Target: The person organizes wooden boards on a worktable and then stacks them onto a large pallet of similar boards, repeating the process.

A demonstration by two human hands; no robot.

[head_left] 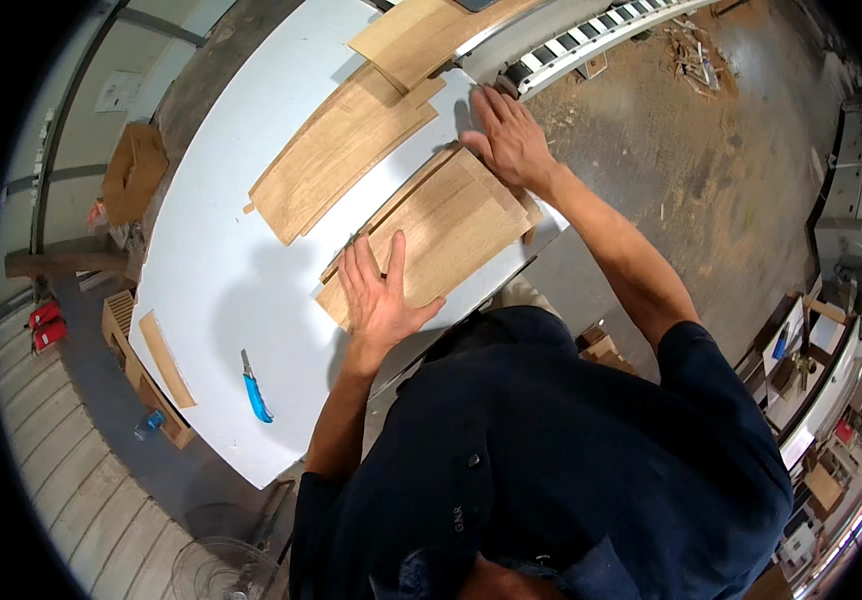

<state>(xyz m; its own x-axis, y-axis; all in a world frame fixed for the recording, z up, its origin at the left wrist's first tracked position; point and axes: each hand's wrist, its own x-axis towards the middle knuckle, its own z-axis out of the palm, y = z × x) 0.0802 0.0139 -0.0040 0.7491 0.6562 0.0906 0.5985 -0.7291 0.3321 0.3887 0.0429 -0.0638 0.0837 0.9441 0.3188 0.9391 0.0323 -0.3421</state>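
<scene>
One white table (201,230) under planks (451,230) | left hand (379,305), right hand (517,148): fingers (397,256) apart | littered floor (641,190)

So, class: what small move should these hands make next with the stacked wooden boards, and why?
Probably nudge the stacked boards even with the right hand, which is at their right end, while the left hand steadies the opposite end: their edges look staggered.

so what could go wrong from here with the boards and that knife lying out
The blue knife lies loose on the white table with its blade seemingly out, so the left hand might get nicked if it swept that way. The stacked boards lie near the table's close edge and could slip off if pushed toward the person.
</scene>
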